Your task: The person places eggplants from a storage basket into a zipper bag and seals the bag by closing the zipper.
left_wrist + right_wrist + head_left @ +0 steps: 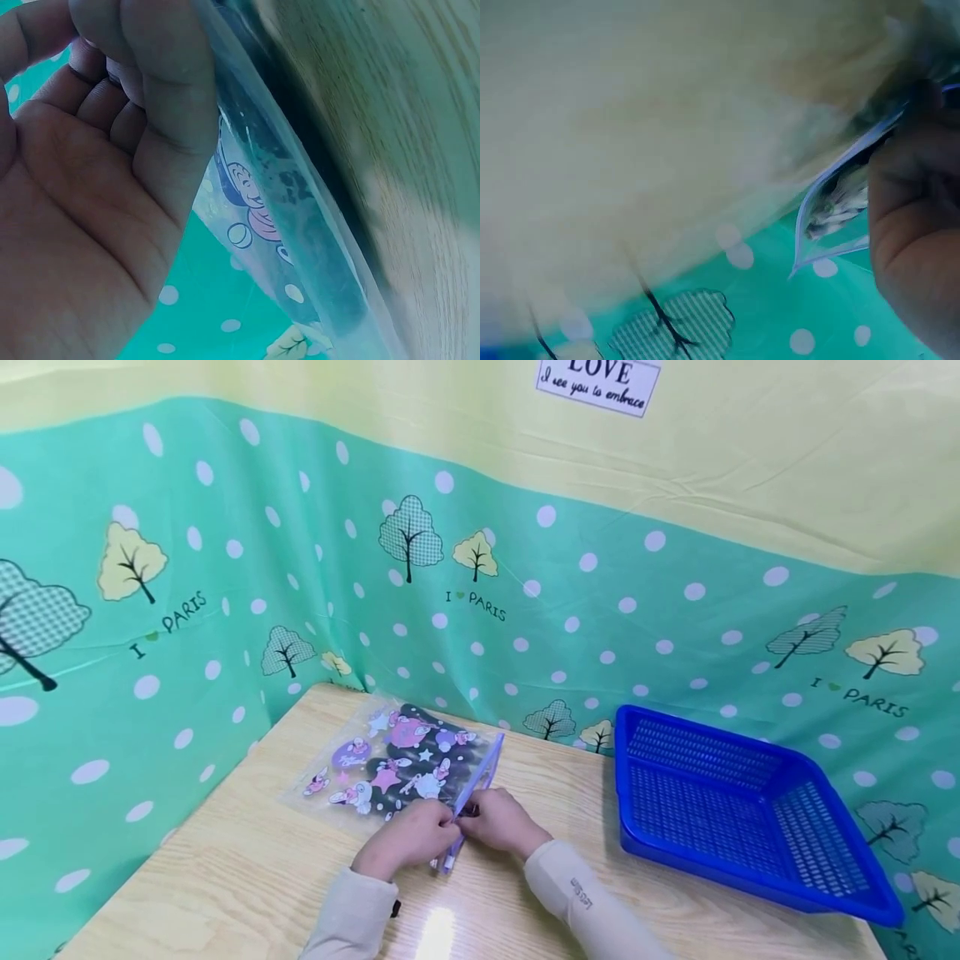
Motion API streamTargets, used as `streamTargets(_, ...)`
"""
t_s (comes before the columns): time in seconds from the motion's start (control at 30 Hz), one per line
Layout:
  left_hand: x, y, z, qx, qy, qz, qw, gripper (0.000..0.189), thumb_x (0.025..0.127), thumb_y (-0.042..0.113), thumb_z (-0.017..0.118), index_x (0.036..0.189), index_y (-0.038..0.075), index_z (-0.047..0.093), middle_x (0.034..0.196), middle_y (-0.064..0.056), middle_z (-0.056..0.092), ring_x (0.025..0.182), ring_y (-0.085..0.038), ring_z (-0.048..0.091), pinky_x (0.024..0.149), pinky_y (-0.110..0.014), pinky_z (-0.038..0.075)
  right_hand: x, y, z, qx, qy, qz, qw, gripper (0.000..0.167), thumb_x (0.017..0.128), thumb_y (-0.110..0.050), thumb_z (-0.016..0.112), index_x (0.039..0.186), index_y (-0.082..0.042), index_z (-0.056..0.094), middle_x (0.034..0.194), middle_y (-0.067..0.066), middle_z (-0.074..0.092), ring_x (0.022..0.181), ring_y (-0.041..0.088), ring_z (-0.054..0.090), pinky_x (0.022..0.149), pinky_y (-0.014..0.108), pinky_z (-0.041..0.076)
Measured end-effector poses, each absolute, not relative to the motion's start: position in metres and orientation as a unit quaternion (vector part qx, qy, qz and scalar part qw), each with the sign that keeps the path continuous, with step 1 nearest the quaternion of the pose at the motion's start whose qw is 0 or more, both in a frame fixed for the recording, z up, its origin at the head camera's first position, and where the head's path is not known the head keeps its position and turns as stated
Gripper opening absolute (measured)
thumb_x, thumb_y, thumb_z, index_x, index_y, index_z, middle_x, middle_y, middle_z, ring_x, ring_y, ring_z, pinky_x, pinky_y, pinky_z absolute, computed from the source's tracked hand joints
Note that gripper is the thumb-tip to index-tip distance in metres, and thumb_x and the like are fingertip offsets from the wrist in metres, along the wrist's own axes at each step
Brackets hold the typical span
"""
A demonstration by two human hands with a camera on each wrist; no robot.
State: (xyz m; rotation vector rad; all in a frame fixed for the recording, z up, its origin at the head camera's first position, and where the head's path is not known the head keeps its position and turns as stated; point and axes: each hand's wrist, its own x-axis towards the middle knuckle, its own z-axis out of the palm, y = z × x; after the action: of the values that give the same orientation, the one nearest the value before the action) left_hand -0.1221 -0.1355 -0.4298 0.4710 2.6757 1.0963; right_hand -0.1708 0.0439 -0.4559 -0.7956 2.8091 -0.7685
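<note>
A clear zip bag [386,777] printed with cartoon rabbits and stars lies on the table, its purple zip edge [480,772] toward the right. Dark contents show through the plastic; their kind cannot be made out. At the near end of that edge, the left hand [412,837] pinches the bag close to the white slider [448,862]. Right beside it, the right hand [506,822] has curled fingers at the bag's mouth, gripping its edge. In the right wrist view the mouth [810,202] gapes, and that hand's fingertips [922,101] are dark and partly hidden.
A blue plastic basket [701,802] with slotted walls stands at the right of the wooden table [225,868]. Behind and to the left hangs a green and yellow cloth [510,677] with dots and trees, reaching down to the table's edges.
</note>
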Motion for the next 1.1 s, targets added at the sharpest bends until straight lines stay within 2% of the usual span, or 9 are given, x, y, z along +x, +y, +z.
streamTargets(0.07,-0.122,-0.135,-0.43,0.16,0.908,0.373,0.106,0.029,0.09,0.021,0.058,0.062,0.017,0.051,0.056,0.007,0.05,0.049,-0.01,0.044,0.045,-0.029,0.038,-0.173,0.04,-0.458,-0.256,0.933,-0.244,0.059,0.013,0.087,-0.024,0.076,0.091,-0.012,0.074,0.072,-0.008,0.063,0.066,0.009,0.056,0.066,0.028,0.051)
streamTargets(0.23,-0.123,-0.135,-0.428,0.156,0.908,0.375,0.106,0.028,0.091,0.02,0.059,0.064,0.017,0.052,0.059,0.006,0.051,0.05,-0.011,0.045,0.046,-0.03,0.039,-0.179,0.034,-0.459,-0.25,0.939,-0.229,0.05,0.021,0.086,-0.023,0.076,0.102,-0.01,0.074,0.076,-0.005,0.065,0.069,0.011,0.056,0.07,0.031,0.052)
streamTargets(0.4,-0.123,-0.135,-0.427,0.155,0.907,0.377,0.107,0.028,0.091,0.02,0.058,0.064,0.016,0.052,0.059,0.006,0.051,0.051,-0.011,0.046,0.047,-0.031,0.04,-0.18,0.031,-0.459,-0.244,0.944,-0.215,0.048,0.02,0.086,-0.024,0.077,0.099,-0.01,0.074,0.075,-0.003,0.064,0.069,0.013,0.056,0.069,0.033,0.052)
streamTargets(0.5,-0.122,-0.135,-0.429,0.156,0.905,0.378,0.114,0.027,0.092,0.02,0.058,0.065,0.016,0.053,0.06,0.006,0.052,0.051,-0.011,0.046,0.046,-0.031,0.04,-0.178,0.035,-0.457,-0.243,0.943,-0.222,0.054,0.023,0.086,-0.026,0.077,0.102,-0.01,0.073,0.078,-0.004,0.065,0.073,0.013,0.058,0.073,0.034,0.052)
streamTargets(0.67,-0.119,-0.131,-0.43,0.151,0.905,0.379,0.123,0.023,0.092,0.017,0.061,0.07,0.015,0.054,0.062,0.004,0.053,0.052,-0.012,0.047,0.046,-0.03,0.04,-0.174,0.054,-0.452,-0.242,0.938,-0.242,0.065,0.015,0.087,-0.027,0.077,0.087,-0.014,0.068,0.073,-0.006,0.061,0.069,0.013,0.056,0.068,0.031,0.05)
streamTargets(0.8,-0.118,-0.123,-0.429,0.15,0.912,0.367,0.107,0.009,0.087,0.01,0.063,0.089,0.01,0.054,0.072,-0.002,0.055,0.058,-0.015,0.051,0.05,-0.032,0.044,-0.169,0.074,-0.446,-0.222,0.94,-0.251,0.071,0.015,0.089,-0.023,0.074,0.081,-0.014,0.065,0.071,-0.006,0.058,0.067,0.013,0.052,0.064,0.031,0.047)
streamTargets(0.97,-0.117,-0.113,-0.434,0.165,0.924,0.336,0.082,0.043,0.082,0.003,0.065,0.123,0.001,0.05,0.08,-0.007,0.06,0.059,-0.018,0.054,0.051,-0.035,0.047,-0.162,0.089,-0.438,-0.198,0.944,-0.253,0.073,0.015,0.092,-0.025,0.072,0.087,-0.011,0.069,0.073,-0.003,0.06,0.067,0.014,0.052,0.065,0.032,0.047)
streamTargets(1.03,-0.116,-0.11,-0.437,0.174,0.929,0.319,0.077,0.049,0.082,0.002,0.065,0.129,0.0,0.049,0.077,-0.007,0.06,0.056,-0.018,0.053,0.049,-0.034,0.046,-0.158,0.091,-0.437,-0.198,0.943,-0.256,0.073,0.016,0.092,-0.024,0.072,0.091,-0.009,0.07,0.073,-0.003,0.06,0.066,0.013,0.052,0.063,0.032,0.047)
streamTargets(1.1,-0.115,-0.109,-0.44,0.182,0.933,0.302,0.07,0.048,0.082,0.003,0.066,0.128,0.001,0.052,0.075,-0.006,0.058,0.056,-0.018,0.052,0.049,-0.035,0.045,-0.154,0.09,-0.435,-0.201,0.941,-0.261,0.079,0.016,0.093,-0.023,0.07,0.097,-0.007,0.07,0.072,-0.003,0.06,0.064,0.012,0.052,0.061,0.031,0.046)
